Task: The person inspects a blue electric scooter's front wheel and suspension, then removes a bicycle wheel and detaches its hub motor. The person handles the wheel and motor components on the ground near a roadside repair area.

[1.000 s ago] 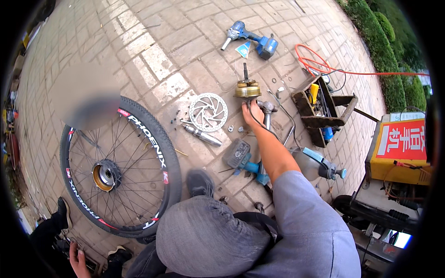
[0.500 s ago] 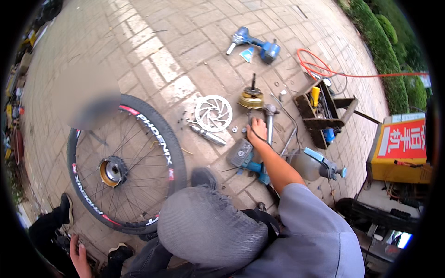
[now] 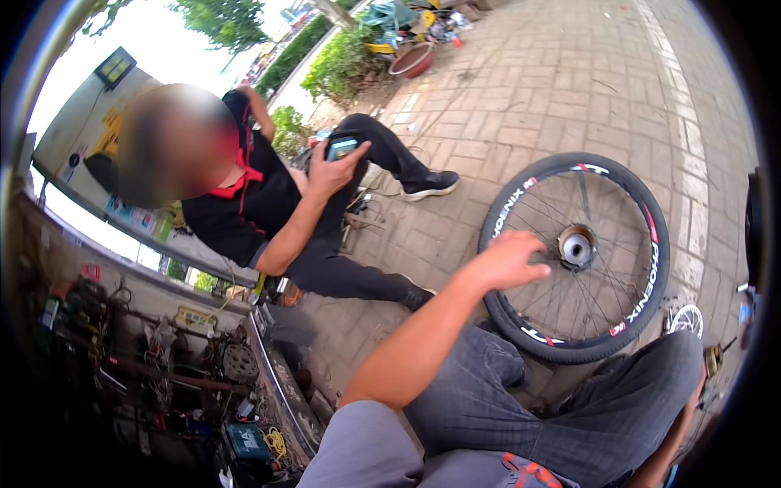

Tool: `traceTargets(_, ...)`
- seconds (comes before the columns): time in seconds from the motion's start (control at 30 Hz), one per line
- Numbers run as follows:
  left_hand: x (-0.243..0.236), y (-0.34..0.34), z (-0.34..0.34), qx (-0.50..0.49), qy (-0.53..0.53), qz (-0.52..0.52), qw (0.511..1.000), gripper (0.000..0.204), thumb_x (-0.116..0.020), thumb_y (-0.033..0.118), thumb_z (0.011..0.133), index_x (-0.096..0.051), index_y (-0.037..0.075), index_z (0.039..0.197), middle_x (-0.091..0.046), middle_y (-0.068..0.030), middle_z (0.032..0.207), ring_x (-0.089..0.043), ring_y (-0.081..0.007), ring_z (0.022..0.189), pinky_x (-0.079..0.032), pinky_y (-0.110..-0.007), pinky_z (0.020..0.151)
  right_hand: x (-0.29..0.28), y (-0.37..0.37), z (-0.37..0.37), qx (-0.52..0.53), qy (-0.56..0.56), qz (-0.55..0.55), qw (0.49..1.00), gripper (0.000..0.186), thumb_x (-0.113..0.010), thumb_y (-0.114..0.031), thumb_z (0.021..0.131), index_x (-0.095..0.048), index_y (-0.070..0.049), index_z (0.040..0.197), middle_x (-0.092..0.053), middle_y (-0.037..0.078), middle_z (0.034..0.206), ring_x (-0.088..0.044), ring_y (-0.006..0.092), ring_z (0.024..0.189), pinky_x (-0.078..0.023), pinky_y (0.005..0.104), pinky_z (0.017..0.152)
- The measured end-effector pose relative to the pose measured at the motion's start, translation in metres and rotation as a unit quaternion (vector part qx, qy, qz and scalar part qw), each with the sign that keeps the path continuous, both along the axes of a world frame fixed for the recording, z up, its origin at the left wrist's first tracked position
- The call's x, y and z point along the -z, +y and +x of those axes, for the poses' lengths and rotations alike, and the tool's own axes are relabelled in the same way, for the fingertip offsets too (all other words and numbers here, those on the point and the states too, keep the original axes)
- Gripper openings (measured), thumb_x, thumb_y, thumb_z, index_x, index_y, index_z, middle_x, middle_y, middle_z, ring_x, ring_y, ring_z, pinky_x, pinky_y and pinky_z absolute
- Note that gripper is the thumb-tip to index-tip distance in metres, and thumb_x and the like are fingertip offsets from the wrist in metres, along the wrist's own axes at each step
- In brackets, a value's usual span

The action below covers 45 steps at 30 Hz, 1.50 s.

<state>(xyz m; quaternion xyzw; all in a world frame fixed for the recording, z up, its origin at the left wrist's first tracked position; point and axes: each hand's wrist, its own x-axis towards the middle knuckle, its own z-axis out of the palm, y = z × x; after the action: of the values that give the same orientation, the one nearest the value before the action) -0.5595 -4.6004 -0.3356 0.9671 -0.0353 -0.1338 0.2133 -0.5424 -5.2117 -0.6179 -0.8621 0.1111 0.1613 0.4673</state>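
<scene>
My left hand [image 3: 511, 260] is stretched over the near left side of a bicycle wheel [image 3: 490, 302], its fingers apart with nothing in them. The wheel lies on the paving and has a black tyre, thin spokes and a metal hub [image 3: 576, 246] at its centre. The hand is to the left of the hub, apart from it. My right forearm [image 3: 677, 443] shows beside my right knee at the lower right; its hand is hidden. Beyond that knee lie a silver brake disc [image 3: 687, 320] and a brass-coloured round part [image 3: 713, 360].
At the left a person in dark clothes sits holding a phone [image 3: 342, 148]. An open bin of tools and loose parts [image 3: 268, 374] stands at the lower left. A reddish-brown bowl [image 3: 412, 60] and piled items are at the back, beside bushes [image 3: 346, 69].
The view has swung left, bringing the seated person and tool bin into sight. My left arm now reaches over the wheel. My right hand, earlier among the tools, is now hidden.
</scene>
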Motion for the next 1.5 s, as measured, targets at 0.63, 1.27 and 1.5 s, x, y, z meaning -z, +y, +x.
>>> traceTargets(0.63, 0.161, 0.193, -0.099, -0.415, 0.043, -0.405, 0.814, 0.060, -0.061, 0.039, 0.088, -0.045, -0.001, 0.130, -0.053, -0.0144, 0.127, -0.046, -0.0238, 0.120, -0.034, -0.034, 0.099, -0.142, 0.196, 0.140, -0.098, -0.002, -0.074, 0.992, 0.050, -0.056, -0.041, 0.089, -0.056, -0.001, 0.119, -0.063, 0.010, 0.102, -0.056, 0.0174, 0.090, -0.045, 0.0312, 0.071)
traceTargets(1.27, 0.360, 0.135, -0.086, -0.638, 0.122, -0.547, 0.528, 0.071, -0.050, 0.065, 0.084, -0.044, 0.011, 0.130, -0.051, -0.0070, 0.125, -0.050, -0.0242, 0.110, -0.041, -0.040, 0.092, 0.058, 0.218, 0.139, 0.211, 0.196, 0.232, 0.929, 0.060, -0.061, -0.052, 0.082, -0.054, -0.006, 0.119, -0.060, 0.009, 0.109, -0.056, 0.0209, 0.097, -0.044, 0.0440, 0.083)
traceTargets(1.5, 0.329, 0.147, -0.074, -0.642, 0.130, -0.569, 0.497, 0.066, -0.052, 0.061, 0.085, -0.050, 0.008, 0.124, -0.057, -0.0093, 0.114, -0.055, -0.0253, 0.103, -0.044, -0.040, 0.091, 0.012, 0.238, 0.151, 0.207, 0.151, 0.293, 0.921, 0.054, -0.066, -0.041, 0.082, -0.056, 0.001, 0.114, -0.063, 0.012, 0.105, -0.062, 0.0210, 0.090, -0.050, 0.0343, 0.080)
